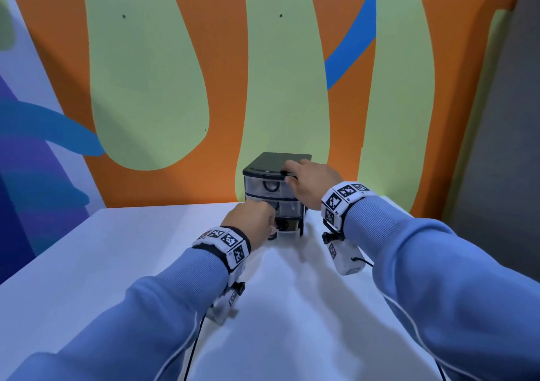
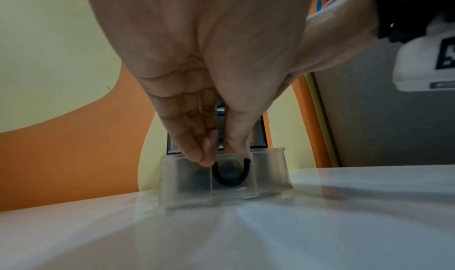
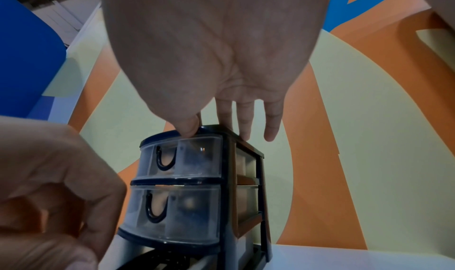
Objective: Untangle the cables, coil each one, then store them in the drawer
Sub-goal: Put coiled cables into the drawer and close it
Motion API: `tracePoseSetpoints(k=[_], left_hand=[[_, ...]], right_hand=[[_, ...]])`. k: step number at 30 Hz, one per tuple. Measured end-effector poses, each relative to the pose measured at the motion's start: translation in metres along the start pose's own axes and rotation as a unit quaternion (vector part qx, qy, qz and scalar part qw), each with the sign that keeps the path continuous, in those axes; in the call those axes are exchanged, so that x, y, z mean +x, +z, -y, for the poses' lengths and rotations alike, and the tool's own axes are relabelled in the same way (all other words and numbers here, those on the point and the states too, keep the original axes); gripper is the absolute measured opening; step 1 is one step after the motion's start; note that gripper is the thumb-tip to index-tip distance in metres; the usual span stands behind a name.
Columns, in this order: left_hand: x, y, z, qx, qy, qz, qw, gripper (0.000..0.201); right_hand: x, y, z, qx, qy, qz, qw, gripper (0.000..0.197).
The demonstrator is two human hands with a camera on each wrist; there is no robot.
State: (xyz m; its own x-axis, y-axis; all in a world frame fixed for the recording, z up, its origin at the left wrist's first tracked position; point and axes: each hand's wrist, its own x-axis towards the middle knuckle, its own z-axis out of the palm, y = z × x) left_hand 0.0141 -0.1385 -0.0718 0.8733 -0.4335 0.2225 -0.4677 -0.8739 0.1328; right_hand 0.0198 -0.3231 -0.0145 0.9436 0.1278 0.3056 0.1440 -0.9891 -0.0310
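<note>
My left hand (image 2: 197,83) pinches the black loop handle (image 2: 230,175) of the bottom drawer (image 2: 187,180), fingertips (image 2: 204,155) curled onto its top, thumb on the other end; the drawer stands partly out of the frame, its clear front just above the table (image 1: 146,263); I see dark cable (image 3: 172,258) coiled inside it in the right wrist view, though blurred. My right hand (image 1: 309,183) rests on the unit (image 1: 274,193), thumb (image 3: 187,126) against the front lip of the black lid (image 1: 277,161), straight fingers lying across the top, nothing clasped; wrist raised, palm down. The unit is small, three stacked drawers of cloudy clear plastic in a black frame, each front bowed and bearing a U-shaped black handle; the top drawer (image 3: 182,157) and middle drawer (image 3: 177,212) sit flush. It stands at the far edge of the smooth white table, close to the painted wall (image 1: 175,88); open tabletop lies on the near side and to the left; the right table edge runs near my right sleeve (image 1: 423,263).
</note>
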Motion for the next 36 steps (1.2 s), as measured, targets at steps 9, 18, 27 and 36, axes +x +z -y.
tracePoseSetpoints(k=[9, 18, 27, 36], left_hand=[[0.015, 0.008, -0.018, 0.052, -0.068, -0.012, 0.996, 0.018], [0.015, 0.016, -0.017, 0.041, -0.064, 0.117, 0.99, 0.015], [-0.042, -0.014, 0.018, 0.007, -0.067, 0.085, 0.994, 0.029], [-0.168, -0.052, 0.073, -0.074, -0.083, -0.012, 0.994, 0.02]], right_hand=[[0.0, 0.003, 0.0, 0.006, -0.005, -0.009, 1.0, 0.031], [0.003, 0.003, -0.001, -0.007, -0.002, -0.011, 1.0, 0.033], [0.002, 0.0, -0.003, -0.006, -0.002, 0.003, 1.0, 0.033], [0.002, -0.004, -0.015, 0.073, -0.048, 0.011, 0.996, 0.03]])
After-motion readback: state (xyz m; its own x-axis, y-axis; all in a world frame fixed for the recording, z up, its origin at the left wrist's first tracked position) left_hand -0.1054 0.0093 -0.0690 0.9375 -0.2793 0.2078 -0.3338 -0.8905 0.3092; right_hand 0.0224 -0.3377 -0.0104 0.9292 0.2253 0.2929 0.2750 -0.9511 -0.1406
